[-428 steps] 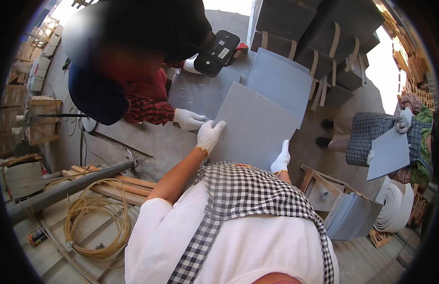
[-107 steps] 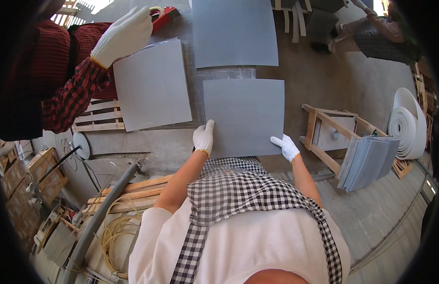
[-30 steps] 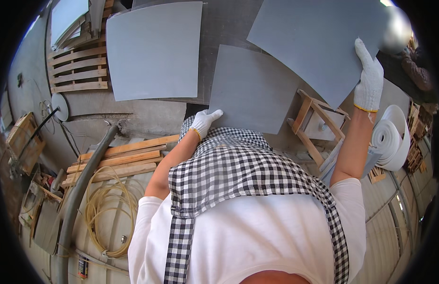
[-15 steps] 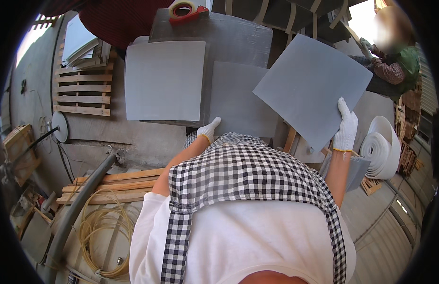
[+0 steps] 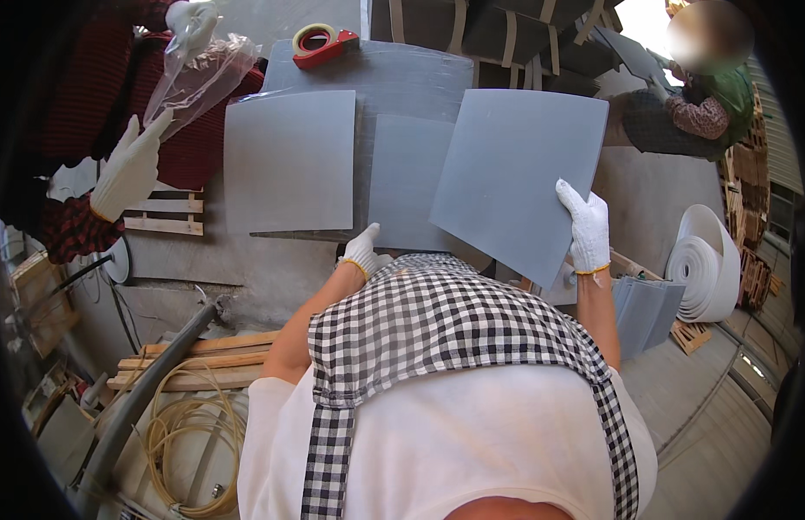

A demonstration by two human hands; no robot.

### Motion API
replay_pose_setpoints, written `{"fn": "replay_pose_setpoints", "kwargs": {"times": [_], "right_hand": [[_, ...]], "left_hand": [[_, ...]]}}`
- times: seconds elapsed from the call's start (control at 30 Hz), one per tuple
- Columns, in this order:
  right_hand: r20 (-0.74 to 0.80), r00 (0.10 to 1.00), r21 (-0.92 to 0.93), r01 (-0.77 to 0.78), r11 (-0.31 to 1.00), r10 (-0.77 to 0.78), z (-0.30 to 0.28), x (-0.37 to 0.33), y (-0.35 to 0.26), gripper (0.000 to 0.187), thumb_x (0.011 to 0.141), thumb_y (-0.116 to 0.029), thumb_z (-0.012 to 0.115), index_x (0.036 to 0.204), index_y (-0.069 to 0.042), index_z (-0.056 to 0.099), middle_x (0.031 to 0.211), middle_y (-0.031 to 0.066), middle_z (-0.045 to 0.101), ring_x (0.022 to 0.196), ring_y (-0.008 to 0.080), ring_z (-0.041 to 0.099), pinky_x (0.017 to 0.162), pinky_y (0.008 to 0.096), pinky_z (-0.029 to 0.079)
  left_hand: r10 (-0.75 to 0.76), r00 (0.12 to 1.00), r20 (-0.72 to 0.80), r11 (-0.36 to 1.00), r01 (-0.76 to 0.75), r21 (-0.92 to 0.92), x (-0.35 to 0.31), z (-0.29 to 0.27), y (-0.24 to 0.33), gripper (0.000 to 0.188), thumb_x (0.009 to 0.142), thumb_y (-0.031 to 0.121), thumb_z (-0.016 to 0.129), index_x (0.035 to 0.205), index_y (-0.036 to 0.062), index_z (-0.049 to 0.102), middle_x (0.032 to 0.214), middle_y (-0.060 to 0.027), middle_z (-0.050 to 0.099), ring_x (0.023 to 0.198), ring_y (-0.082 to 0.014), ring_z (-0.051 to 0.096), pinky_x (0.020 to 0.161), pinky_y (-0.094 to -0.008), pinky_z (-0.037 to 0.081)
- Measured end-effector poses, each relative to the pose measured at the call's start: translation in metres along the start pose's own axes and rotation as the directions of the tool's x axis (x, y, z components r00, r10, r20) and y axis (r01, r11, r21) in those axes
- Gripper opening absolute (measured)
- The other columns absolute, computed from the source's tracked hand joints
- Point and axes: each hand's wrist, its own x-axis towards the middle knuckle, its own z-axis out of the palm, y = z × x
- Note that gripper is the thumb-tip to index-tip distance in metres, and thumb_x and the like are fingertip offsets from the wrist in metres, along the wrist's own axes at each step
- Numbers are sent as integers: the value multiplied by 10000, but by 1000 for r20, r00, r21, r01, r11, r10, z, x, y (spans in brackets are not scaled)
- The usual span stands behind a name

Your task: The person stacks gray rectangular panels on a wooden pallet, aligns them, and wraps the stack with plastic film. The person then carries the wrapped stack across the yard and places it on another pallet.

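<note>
A square grey plastic sheet [image 5: 524,165] is tilted over the right side of the stack, its right edge gripped by my gloved right hand [image 5: 588,227], thumb on the upper face. My gloved left hand [image 5: 361,253] is at the near edge of a second grey sheet [image 5: 411,173], which lies flat in the middle. The left thumb points up; its other fingers are mostly hidden. Left of that lies a third, paler grey sheet [image 5: 290,165]. Beneath them is a larger film-covered grey surface [image 5: 411,74], with a red tape dispenser [image 5: 326,48] on its far edge.
At left, a co-worker's gloved hands [image 5: 129,169] hold clear plastic film [image 5: 198,87]. Another person [image 5: 710,108] at far right handles a dark sheet. A white foam roll [image 5: 701,269], a wooden pallet [image 5: 164,212], a pipe [image 5: 146,390] and coiled hose [image 5: 190,425] stand around me.
The sheet in my right hand has turned and shifted left. The co-worker's gloved hands and the clear film have come into view at left. My left hand stays by the near edge.
</note>
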Motion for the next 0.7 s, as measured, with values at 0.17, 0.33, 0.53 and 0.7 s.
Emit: {"fn": "replay_pose_setpoints", "kwargs": {"times": [0.17,0.33,0.53,0.7], "right_hand": [[82,996,-14,-38,999,39,14,9,4,228,910,-161,727,1056,13,723,884,37,704,738,97,639,667,256,514],[102,993,43,-59,997,54,35,13,12,230,901,-169,738,1041,12,726,863,36,701,719,100,635,650,259,512],[66,993,76,-103,992,98,38,15,30,197,897,-150,741,1016,7,725,858,31,693,716,100,627,640,262,507],[65,993,33,-105,994,103,46,13,26,219,912,-165,725,1037,15,722,866,32,695,724,94,624,649,261,505]], "left_hand": [[654,589,474,235,-754,613,-48,49,14,586,986,392,545,1370,-48,502,1369,-217,565,1253,-329,563,1096,-378,393],[587,109,802,-228,-929,293,-28,138,1,711,1018,442,451,1511,-47,297,1552,-301,303,1457,-468,250,1186,-507,222],[694,320,645,-116,-834,539,64,164,33,793,1016,547,364,1522,-55,267,1569,-297,264,1467,-450,217,1192,-522,176],[761,152,630,-286,-793,537,93,209,67,715,1006,498,406,1444,-67,370,1475,-293,381,1349,-454,356,1108,-514,303]]}}
